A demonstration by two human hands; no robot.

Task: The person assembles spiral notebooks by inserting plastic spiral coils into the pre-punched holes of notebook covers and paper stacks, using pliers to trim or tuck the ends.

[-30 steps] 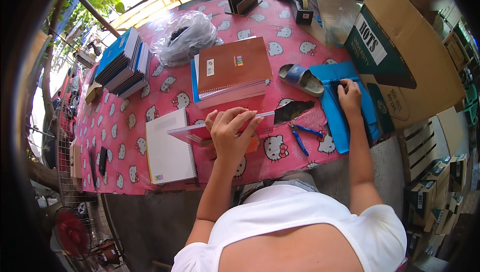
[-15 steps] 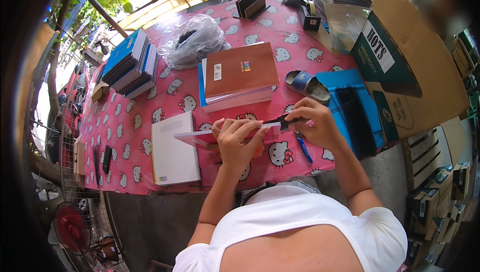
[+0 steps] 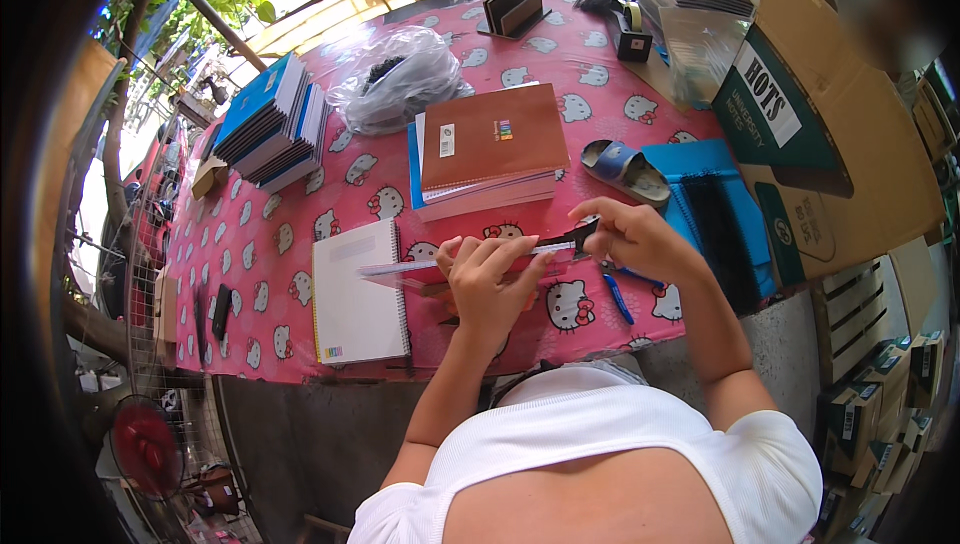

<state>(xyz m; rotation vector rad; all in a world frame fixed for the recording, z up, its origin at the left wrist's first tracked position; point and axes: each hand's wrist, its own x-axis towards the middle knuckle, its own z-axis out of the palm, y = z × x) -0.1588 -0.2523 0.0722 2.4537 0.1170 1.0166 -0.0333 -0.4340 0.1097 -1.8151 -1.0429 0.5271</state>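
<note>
My left hand [image 3: 485, 286] grips a thin notebook [image 3: 392, 272], held on edge above the near part of the table. Its pages face up and its cover is partly hidden by my fingers. At the notebook's right end, the fingers of my right hand [image 3: 648, 247] are closed on a narrow black object [image 3: 578, 235] that touches the edge; its exact kind is unclear. Below the right hand lies a blue-handled tool [image 3: 618, 299]. To the left, a white-page spiral notebook [image 3: 358, 294] lies flat, partly beneath the held one.
Beyond my hands sits a notebook stack with a brown cover [image 3: 490, 144]. A blue sandal [image 3: 625, 169], blue covers with black coils [image 3: 715, 234] and a cardboard box [image 3: 850, 124] are at right. Blue notebooks [image 3: 262, 114] and a plastic bag [image 3: 395, 84] stand far left.
The whole view has shifted slightly, so the table things sit a little further right. My right hand's fingers have changed position around the black object; my left hand keeps its hold on the notebook.
</note>
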